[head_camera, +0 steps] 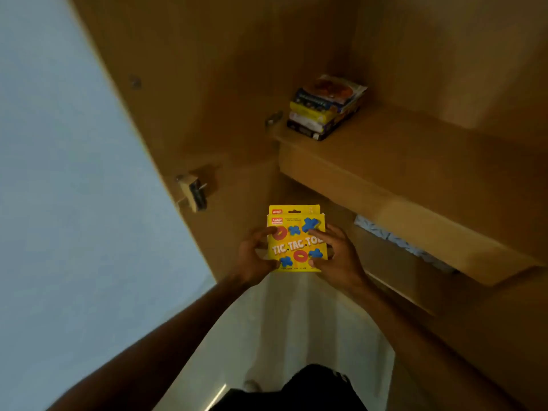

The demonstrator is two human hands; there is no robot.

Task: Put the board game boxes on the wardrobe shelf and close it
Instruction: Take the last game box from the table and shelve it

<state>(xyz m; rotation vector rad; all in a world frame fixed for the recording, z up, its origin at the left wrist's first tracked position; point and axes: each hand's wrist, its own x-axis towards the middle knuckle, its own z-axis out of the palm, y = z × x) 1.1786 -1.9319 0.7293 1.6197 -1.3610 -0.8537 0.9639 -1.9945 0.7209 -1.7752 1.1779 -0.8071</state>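
Observation:
Two yellow Tic Tac Toe boxes (pixel 296 241) lie stacked face up, one peeking out behind the other. My left hand (pixel 255 256) grips their left edge and my right hand (pixel 338 256) grips their right edge, thumbs on the top face. I hold them in front of the open wooden wardrobe, below its shelf (pixel 415 161). A stack of several board game boxes (pixel 324 106) sits at the left end of that shelf, near its front edge.
The open wardrobe door (pixel 166 84) stands on the left with a metal hinge (pixel 192 191) on its inner face. A lower shelf holds blue patterned fabric (pixel 397 238). Pale floor (pixel 296 321) lies below, and a pale wall (pixel 59 173) stands left.

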